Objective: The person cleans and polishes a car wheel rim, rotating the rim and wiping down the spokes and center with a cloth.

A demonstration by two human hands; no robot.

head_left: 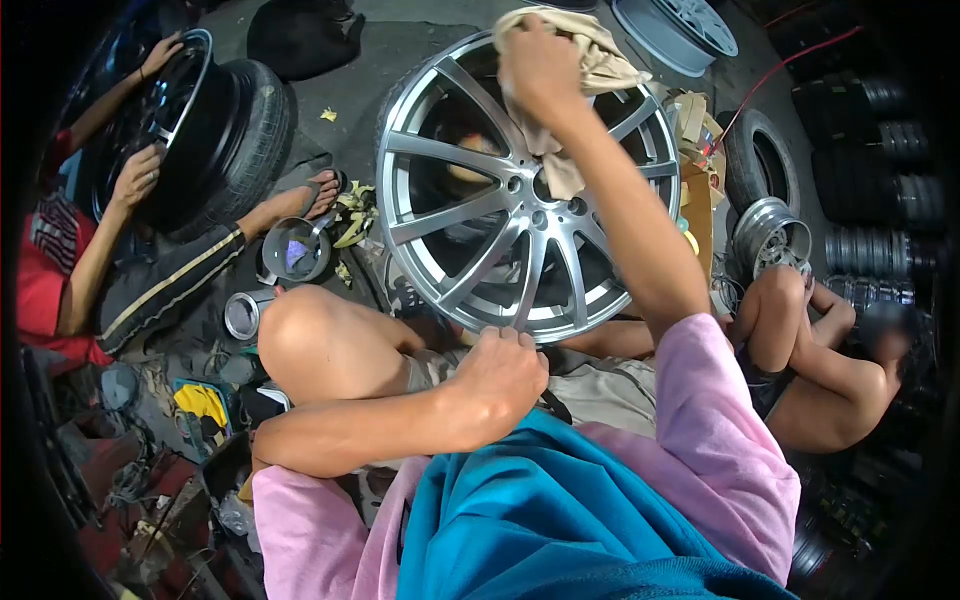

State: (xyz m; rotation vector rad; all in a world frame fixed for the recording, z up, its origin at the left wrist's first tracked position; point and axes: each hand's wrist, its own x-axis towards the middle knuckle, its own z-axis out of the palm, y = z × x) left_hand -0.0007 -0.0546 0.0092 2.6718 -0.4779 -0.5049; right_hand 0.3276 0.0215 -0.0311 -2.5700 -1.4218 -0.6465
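A silver multi-spoke wheel rim point(526, 209) stands tilted in front of me, its face turned up toward me. My left hand point(502, 376) is closed on the rim's near edge, knuckles up. At the far upper edge, my right hand point(541, 72) grips a beige cloth point(612, 66). Part of that cloth hangs down over the spokes toward the hub. The right hand is slightly blurred, and its fingertips are hidden in the cloth.
To the left, another person's hands point(138, 176) hold a rim by a tire point(243, 145). A metal pot point(296, 252) and a can point(241, 316) stand nearby. At right are a seated person point(825, 375), a small rim point(771, 236), a tire point(762, 160) and a cardboard box point(699, 210).
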